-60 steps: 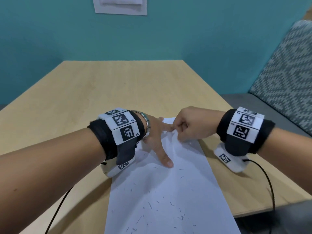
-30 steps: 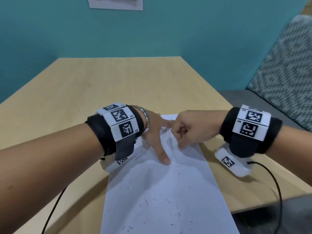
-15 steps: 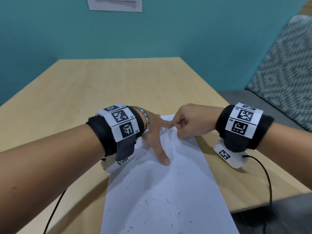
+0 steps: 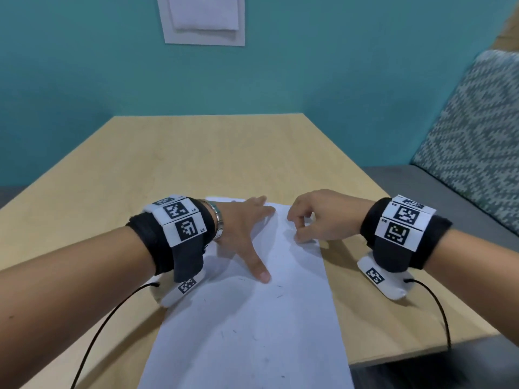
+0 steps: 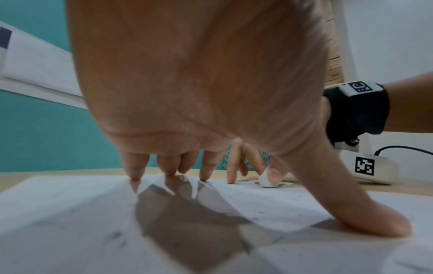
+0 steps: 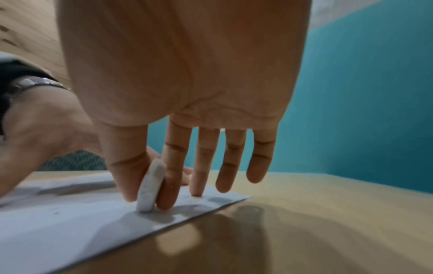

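A white sheet of paper lies lengthwise on the wooden table, speckled with small dark crumbs. My left hand presses flat on its far end, fingers and thumb spread; the fingertips touch the sheet. My right hand pinches a small white eraser between thumb and index finger. The eraser stands with its lower edge on the paper near the sheet's right edge. The other right fingers are straight; the middle one touches the sheet.
A teal wall rises behind the table, with a white panel on it. A patterned cushion and grey bench seat lie to the right. Black cables trail from both wrist cameras over the table's near edge.
My right hand has moved right, away from the left hand, and its fingers have spread out from a fist. The left hand stays pressed on the paper.
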`<state>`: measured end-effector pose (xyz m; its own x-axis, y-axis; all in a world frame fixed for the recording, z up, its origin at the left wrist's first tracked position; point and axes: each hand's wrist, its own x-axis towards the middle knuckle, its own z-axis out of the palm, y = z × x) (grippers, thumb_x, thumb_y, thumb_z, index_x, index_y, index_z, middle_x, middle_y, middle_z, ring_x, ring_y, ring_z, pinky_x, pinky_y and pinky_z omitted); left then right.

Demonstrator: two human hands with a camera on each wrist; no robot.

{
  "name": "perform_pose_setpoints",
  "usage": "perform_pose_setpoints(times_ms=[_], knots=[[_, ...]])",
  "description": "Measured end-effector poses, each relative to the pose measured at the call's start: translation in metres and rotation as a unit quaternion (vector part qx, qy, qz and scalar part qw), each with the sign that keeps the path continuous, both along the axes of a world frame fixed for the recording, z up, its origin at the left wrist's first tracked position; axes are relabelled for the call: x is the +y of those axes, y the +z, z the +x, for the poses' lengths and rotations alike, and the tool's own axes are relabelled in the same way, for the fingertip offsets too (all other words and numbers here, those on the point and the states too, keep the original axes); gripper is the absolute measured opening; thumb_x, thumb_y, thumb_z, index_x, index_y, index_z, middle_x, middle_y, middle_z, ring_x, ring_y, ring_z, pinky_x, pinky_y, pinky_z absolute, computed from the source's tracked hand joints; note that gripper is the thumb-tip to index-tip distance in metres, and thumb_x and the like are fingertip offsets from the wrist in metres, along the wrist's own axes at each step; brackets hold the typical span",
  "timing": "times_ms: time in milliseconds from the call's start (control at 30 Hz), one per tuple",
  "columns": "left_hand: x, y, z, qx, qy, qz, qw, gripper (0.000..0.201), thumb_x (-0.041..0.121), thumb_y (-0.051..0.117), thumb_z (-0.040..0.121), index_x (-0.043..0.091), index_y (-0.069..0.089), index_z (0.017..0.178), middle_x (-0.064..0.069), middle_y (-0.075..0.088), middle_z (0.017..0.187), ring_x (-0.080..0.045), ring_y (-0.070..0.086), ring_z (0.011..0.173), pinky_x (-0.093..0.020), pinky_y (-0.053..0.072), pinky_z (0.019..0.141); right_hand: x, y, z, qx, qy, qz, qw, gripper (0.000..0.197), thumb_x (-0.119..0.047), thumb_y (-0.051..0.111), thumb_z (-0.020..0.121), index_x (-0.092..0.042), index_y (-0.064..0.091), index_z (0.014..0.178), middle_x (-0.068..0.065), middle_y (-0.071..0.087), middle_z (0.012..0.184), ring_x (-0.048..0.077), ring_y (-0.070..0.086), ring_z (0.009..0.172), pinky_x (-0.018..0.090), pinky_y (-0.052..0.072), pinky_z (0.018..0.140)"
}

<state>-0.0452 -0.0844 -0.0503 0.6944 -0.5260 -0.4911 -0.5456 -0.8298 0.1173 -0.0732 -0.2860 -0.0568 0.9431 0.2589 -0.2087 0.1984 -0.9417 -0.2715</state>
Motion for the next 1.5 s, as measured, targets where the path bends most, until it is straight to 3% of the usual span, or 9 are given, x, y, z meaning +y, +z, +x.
perform_pose_setpoints(times_ms=[233, 400, 500, 600, 833, 1100, 1233, 1400, 1500], knots=[[0.029, -0.001, 0.012, -0.037, -0.004, -0.012, 0.999, 0.132, 0.066, 0.086, 0.05, 0.043, 0.006, 0.154, 0.02, -0.017, 0.159, -0.003, -0.017, 0.145, -0.045, 0.006, 0.12, 0.0, 0.002, -0.018, -0.012, 0.016, -0.04, 0.999, 0.021, -0.041, 0.066, 0.079, -0.021, 0.062, 0.073, 0.002, 0.076, 0.108, 0.02, 0.063, 0.099, 0.017, 0.03, 0.068], [0.052, 0.009, 0.01, -0.035, 0.03, 0.017, 0.999, 0.102, 0.052, 0.086, 0.062, 0.05, 0.028, 0.146, 0.02, 0.012, 0.159, -0.012, 0.026, 0.141, -0.037, 0.03, 0.109, 0.014, 0.01, -0.046, -0.013, 0.049, -0.044, 0.998, 0.019, -0.037, 0.067, 0.087, -0.017, 0.068, 0.085, -0.007, 0.05, 0.059, 0.008, 0.047, 0.058, 0.013, 0.026, 0.053], [0.062, 0.012, 0.01, -0.024, 0.034, 0.03, 0.999, 0.095, 0.04, 0.086, 0.068, 0.052, 0.032, 0.145, 0.015, 0.037, 0.144, -0.011, 0.043, 0.119, -0.031, 0.036, 0.094, 0.02, 0.015, -0.05, 0.025, 0.046, 0.027, 0.998, 0.017, -0.034, 0.068, 0.088, -0.018, 0.071, 0.083, -0.014, 0.059, 0.058, 0.001, 0.048, 0.052, 0.01, 0.035, 0.05], [0.063, 0.012, 0.009, -0.007, 0.03, -0.002, 1.0, 0.093, 0.033, 0.084, 0.071, 0.053, 0.031, 0.144, 0.015, 0.039, 0.146, -0.006, 0.048, 0.116, -0.032, 0.038, 0.1, 0.017, 0.014, -0.033, -0.01, 0.007, 0.078, 0.997, 0.019, -0.035, 0.069, 0.09, -0.018, 0.071, 0.081, -0.005, 0.072, 0.074, 0.003, 0.052, 0.057, 0.02, 0.043, 0.058], [0.024, -0.004, -0.015, 0.021, -0.011, 0.017, 1.0, 0.114, 0.081, 0.069, 0.059, 0.056, 0.002, 0.148, 0.022, -0.005, 0.16, -0.007, 0.003, 0.148, -0.049, 0.015, 0.118, 0.039, 0.005, -0.016, 0.008, 0.031, 0.039, 0.999, 0.017, -0.026, 0.07, 0.088, -0.018, 0.067, 0.074, -0.007, 0.064, 0.064, 0.003, 0.049, 0.051, 0.013, 0.038, 0.048], [0.019, -0.004, -0.017, 0.019, -0.008, 0.025, 0.999, 0.109, 0.076, 0.076, 0.056, 0.056, 0.017, 0.146, 0.021, -0.005, 0.161, -0.008, 0.007, 0.148, -0.047, 0.021, 0.117, 0.059, 0.003, -0.013, 0.083, 0.09, 0.01, 0.992, 0.016, -0.02, 0.073, 0.082, -0.01, 0.067, 0.071, -0.008, 0.06, 0.055, 0.005, 0.05, 0.05, 0.018, 0.042, 0.052], [0.018, -0.001, -0.019, 0.011, 0.0, 0.047, 0.999, 0.117, 0.078, 0.073, 0.056, 0.057, 0.003, 0.148, 0.023, -0.007, 0.16, -0.009, 0.009, 0.148, -0.047, 0.022, 0.116, 0.051, 0.008, 0.004, 0.025, 0.052, -0.006, 0.998, 0.018, -0.017, 0.074, 0.08, -0.009, 0.065, 0.067, -0.006, 0.053, 0.055, 0.012, 0.047, 0.054, 0.025, 0.041, 0.055], [0.019, -0.002, -0.018, 0.015, 0.007, 0.026, 1.0, 0.103, 0.078, 0.077, 0.051, 0.051, 0.033, 0.141, 0.025, 0.017, 0.155, -0.011, 0.032, 0.137, -0.042, 0.032, 0.111, 0.063, -0.001, -0.009, 0.065, 0.102, 0.017, 0.993, 0.03, -0.018, 0.072, 0.083, -0.022, 0.056, 0.058, -0.016, 0.052, 0.045, 0.001, 0.048, 0.045, 0.012, 0.037, 0.048], [0.019, 0.0, -0.02, 0.016, 0.006, 0.036, 0.999, 0.117, 0.078, 0.075, 0.053, 0.056, 0.01, 0.148, 0.027, 0.0, 0.158, -0.009, 0.02, 0.145, -0.044, 0.027, 0.114, 0.053, 0.004, 0.005, 0.017, 0.059, 0.008, 0.998, 0.028, -0.018, 0.072, 0.082, -0.019, 0.057, 0.059, -0.009, 0.05, 0.05, 0.007, 0.045, 0.05, 0.023, 0.04, 0.053]])
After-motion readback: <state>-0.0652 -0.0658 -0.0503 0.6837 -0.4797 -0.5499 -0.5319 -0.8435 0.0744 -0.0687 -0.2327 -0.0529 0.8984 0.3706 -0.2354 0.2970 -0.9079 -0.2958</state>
